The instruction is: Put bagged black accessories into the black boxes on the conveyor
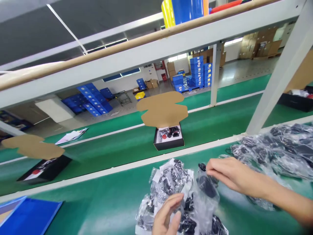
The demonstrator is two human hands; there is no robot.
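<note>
On the green table in front of me lies a heap of small clear plastic bags (171, 182) with black parts inside. My right hand (230, 174) reaches in from the right and pinches the top of one bag with a black part (206, 187) at the heap's right side. My left hand (167, 215) rests at the near edge of the heap, fingers bent and loosely apart, touching the bags. A second, larger pile of bagged black parts (281, 147) lies to the right, behind my right forearm.
A green conveyor belt (122, 143) runs beyond the white strip, carrying an open black box (168, 138) with parts inside and another black box (44, 169) at the left. A blue tray (26, 217) sits at the near left. White shelf posts (276, 75) rise on the right.
</note>
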